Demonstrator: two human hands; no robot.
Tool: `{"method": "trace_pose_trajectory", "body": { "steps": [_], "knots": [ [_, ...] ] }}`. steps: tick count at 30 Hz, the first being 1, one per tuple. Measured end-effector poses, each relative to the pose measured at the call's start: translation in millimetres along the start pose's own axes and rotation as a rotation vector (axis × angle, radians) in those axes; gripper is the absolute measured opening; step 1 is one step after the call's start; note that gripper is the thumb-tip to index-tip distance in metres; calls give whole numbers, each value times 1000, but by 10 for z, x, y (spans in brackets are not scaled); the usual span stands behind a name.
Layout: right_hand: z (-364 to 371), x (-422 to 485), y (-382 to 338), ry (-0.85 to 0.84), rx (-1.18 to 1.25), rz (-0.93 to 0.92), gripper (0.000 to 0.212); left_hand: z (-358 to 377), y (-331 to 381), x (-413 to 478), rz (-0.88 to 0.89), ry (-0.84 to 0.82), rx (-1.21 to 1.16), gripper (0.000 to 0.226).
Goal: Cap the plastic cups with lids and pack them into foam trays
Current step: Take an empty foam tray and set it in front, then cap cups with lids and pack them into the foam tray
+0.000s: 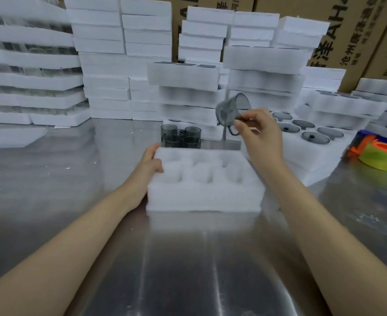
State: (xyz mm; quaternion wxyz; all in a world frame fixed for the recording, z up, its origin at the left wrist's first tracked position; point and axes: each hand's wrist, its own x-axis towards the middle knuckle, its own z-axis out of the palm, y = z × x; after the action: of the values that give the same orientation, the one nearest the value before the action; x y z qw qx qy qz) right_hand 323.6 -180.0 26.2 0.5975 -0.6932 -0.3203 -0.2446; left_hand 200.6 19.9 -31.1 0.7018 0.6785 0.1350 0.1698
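Head view: left hand (150,164) grips the foam tray (203,197) at its left edge, thumb over the rim, probably to steady it. Right hand (261,135) holds a tilted, lidless grey cup (232,108), fingers clamped near its handle, above the tray's far-right corner. Lids (315,136) lie to the right.

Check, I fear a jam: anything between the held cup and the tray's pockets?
Nothing visible: the right hand holds the cup in open air by the foam tray, whose pockets look empty.
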Motion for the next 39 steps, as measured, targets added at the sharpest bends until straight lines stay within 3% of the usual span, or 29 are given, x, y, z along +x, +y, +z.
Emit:
{"method": "trace_pose_trajectory", "body": {
  "steps": [4, 7, 10, 17, 27, 30, 34, 36, 39],
  "knots": [
    [302, -130, -330, 8, 70, -72, 19, 215, -51, -53, 84, -15, 85, 95],
    [533, -293, -247, -113, -32, -112, 13, 213, -65, -37, 104, -89, 128, 97],
    [607, -321, -131, -247, -79, -24, 11, 151, -71, -23, 109, -130, 100, 89],
    [659, -337, -121, -324, -55, 49, 22, 91, -88, 71, 109, -40, 5, 42],
    [602, -378, -168, -328, -189, -147, 17, 98, -94, 87, 157, -49, 88, 54],
    [593, -376, -179, -367, -193, -150, 26, 87, -86, 86, 158, -54, 79, 38],
    [597, -379, -179, -415, -232, -175, 38, 106, -86, 100, 118, -113, 27, 39],
    [600, -369, -184, -380, -237, -162, 35, 116, -82, 102, 102, -116, 32, 43],
    [623, -383, -215, -384, -289, -288, 24, 130, -78, 85, 128, -125, 40, 39]
  ]
}}
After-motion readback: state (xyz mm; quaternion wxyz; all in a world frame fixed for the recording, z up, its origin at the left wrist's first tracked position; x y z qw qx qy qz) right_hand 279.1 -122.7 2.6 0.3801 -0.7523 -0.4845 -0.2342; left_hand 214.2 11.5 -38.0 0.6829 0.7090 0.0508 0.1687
